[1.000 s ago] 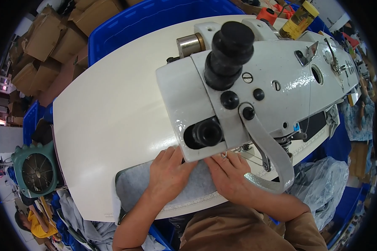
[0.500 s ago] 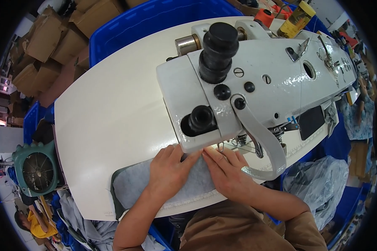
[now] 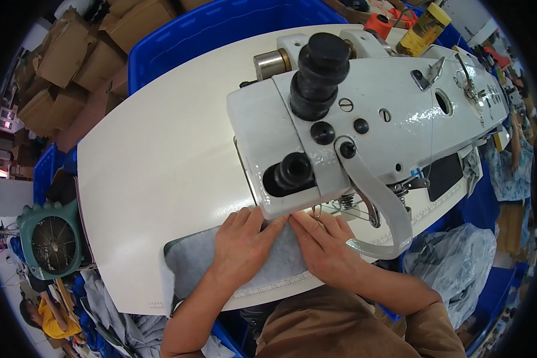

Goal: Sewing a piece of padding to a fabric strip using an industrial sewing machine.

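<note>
A long grey piece of fabric (image 3: 200,259) with a dark green edge lies on the white sewing table (image 3: 155,173) near its front edge. My left hand (image 3: 240,244) presses on it, fingers bent and thumb pointing toward the white sewing machine head (image 3: 292,131). Close beside it, my right hand (image 3: 328,247) holds the same fabric, its fingers held together and angled toward the machine. Both thumbs almost meet at the machine's lower front corner, where the head hides the fabric's far edge. A curved metal lever (image 3: 382,203) hangs just above my right hand.
A ruler strip (image 3: 274,286) runs along the table's front edge. Blue bins (image 3: 161,51) stand behind and around the table. A green fan-like unit (image 3: 53,241) sits at the left, and clear plastic wrapping (image 3: 453,268) at the right. Cardboard boxes (image 3: 68,48) are piled far left.
The machine head has shifted slightly right in the picture. The fabric's left end has moved a little right and its lower left corner now shows a paler fold. My hands stay almost in place.
</note>
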The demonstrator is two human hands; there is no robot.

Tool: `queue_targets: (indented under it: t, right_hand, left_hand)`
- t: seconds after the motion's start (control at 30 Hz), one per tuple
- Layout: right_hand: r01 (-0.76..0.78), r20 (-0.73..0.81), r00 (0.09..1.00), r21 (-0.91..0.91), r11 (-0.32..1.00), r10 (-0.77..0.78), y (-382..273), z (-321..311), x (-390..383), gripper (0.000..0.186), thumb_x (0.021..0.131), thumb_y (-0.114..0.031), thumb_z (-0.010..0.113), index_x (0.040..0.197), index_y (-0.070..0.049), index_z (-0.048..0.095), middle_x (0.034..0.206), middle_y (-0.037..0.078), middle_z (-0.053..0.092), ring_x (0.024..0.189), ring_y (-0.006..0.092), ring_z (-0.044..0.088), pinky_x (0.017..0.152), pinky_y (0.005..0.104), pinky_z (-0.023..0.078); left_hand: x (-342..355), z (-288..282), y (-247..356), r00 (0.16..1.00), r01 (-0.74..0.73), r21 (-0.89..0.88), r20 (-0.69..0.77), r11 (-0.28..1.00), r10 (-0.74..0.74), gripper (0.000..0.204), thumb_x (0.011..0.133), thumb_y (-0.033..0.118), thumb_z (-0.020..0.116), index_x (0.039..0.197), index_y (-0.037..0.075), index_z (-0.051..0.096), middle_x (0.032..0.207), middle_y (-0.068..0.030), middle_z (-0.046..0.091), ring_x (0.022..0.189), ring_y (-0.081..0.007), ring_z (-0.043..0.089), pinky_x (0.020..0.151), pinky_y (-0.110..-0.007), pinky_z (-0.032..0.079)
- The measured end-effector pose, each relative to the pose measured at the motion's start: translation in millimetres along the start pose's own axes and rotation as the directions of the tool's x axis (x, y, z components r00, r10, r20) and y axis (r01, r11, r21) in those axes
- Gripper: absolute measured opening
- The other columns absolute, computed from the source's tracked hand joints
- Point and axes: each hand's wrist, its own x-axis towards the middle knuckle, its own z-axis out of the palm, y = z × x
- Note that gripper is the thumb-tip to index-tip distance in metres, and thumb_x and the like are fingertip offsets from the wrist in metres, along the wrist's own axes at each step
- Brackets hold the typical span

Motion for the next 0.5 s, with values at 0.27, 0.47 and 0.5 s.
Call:
queue_targets:
  t: [0.27, 0.47, 0.5]
  right_hand:
    - [0.014, -0.021, 1.000, -0.025, 1.000, -0.014, -0.3, -0.5, 0.4, 0.048, 0.083, -0.002, 0.068, 0.130, 0.008, 0.069, 0.140, 0.018, 0.062, 0.115, 0.0339, 0.061, 0.088, 0.0422, 0.051]
    - [0.016, -0.025, 1.000, -0.034, 0.999, -0.017, 0.1, -0.6, -0.3, 0.047, 0.083, -0.002, 0.069, 0.129, 0.008, 0.070, 0.138, 0.018, 0.063, 0.115, 0.0335, 0.061, 0.087, 0.0419, 0.051]
    - [0.017, -0.023, 1.000, -0.037, 0.999, -0.018, 0.1, -0.9, -0.3, 0.046, 0.083, -0.002, 0.069, 0.128, 0.008, 0.070, 0.138, 0.018, 0.063, 0.115, 0.0334, 0.062, 0.087, 0.0418, 0.051]
  left_hand:
    - [-0.2, 0.7, 0.5, 1.000, 0.015, -0.001, 0.003, 1.000, -0.015, 0.037, 0.085, 0.015, 0.071, 0.121, 0.017, 0.078, 0.104, -0.0042, 0.065, 0.091, -0.0234, 0.065, 0.075, -0.038, 0.054]
    - [0.9, 1.2, 0.9, 0.999, 0.030, -0.013, -0.023, 0.999, -0.030, 0.036, 0.084, 0.014, 0.072, 0.118, 0.018, 0.080, 0.103, -0.0034, 0.065, 0.088, -0.0230, 0.065, 0.074, -0.037, 0.054]
    - [1.0, 1.4, 0.9, 0.999, 0.023, -0.012, -0.041, 1.000, -0.024, 0.035, 0.083, 0.014, 0.072, 0.117, 0.018, 0.080, 0.102, -0.0034, 0.065, 0.088, -0.0229, 0.065, 0.074, -0.037, 0.054]
